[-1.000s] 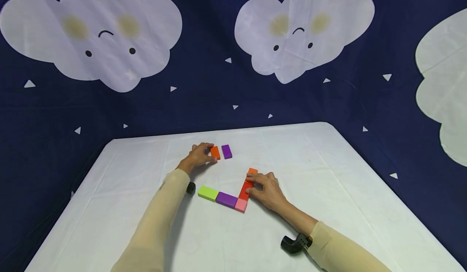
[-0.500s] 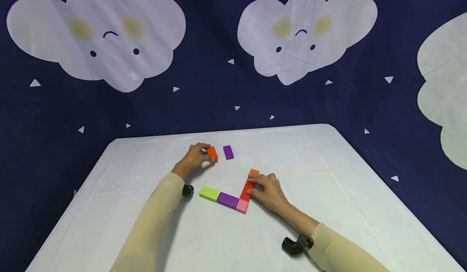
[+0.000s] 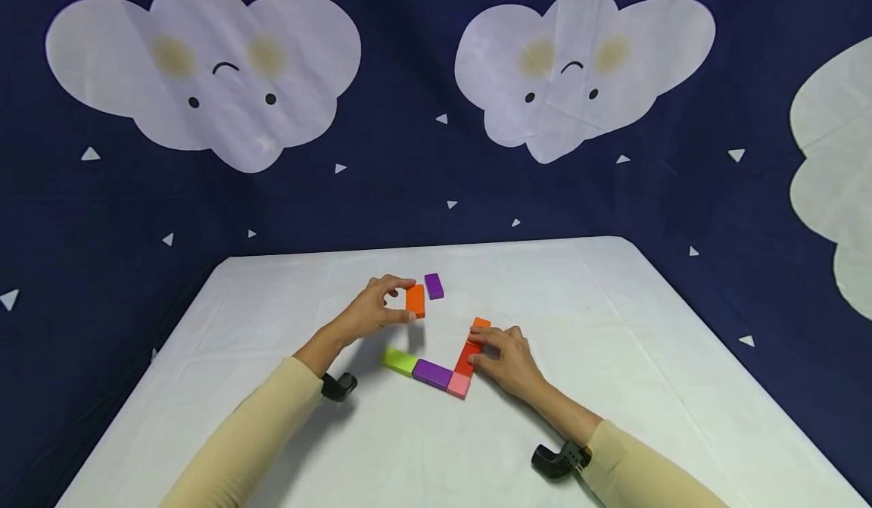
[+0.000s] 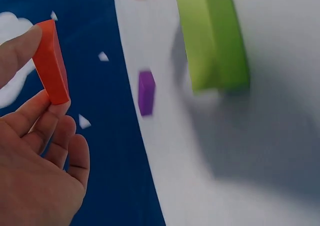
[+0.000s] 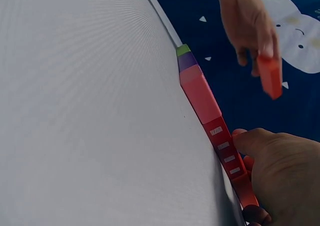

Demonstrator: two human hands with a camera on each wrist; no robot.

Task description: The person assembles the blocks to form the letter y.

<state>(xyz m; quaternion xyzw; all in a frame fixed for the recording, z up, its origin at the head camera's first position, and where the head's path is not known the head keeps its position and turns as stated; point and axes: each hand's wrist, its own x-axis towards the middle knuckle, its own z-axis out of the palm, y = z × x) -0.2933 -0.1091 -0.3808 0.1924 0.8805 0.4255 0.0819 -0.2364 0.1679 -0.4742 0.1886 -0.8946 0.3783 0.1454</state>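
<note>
My left hand [image 3: 368,315] pinches an orange block [image 3: 415,302] between thumb and fingertips, raised above the table. In the left wrist view the orange block [image 4: 51,63] stands on end between thumb and fingers. My right hand [image 3: 509,358] holds a red block [image 3: 465,362], its thumb on the side and its fingers near the joint with another orange block [image 3: 482,322]. The red block joins a pink block [image 3: 459,385] at a corner. From there a purple block [image 3: 432,373] and a lime green block [image 3: 400,362] run left in a touching row.
A loose purple block [image 3: 434,286] lies near the far side of the white-covered table [image 3: 579,288]. Behind it hangs a dark blue cloth [image 3: 388,205] with clouds. Black wrist cameras [image 3: 560,460] hang below both forearms.
The left hand has lifted the orange block off the table and brought it nearer, toward the row. The right hand stays on the red block. The head view has shifted slightly.
</note>
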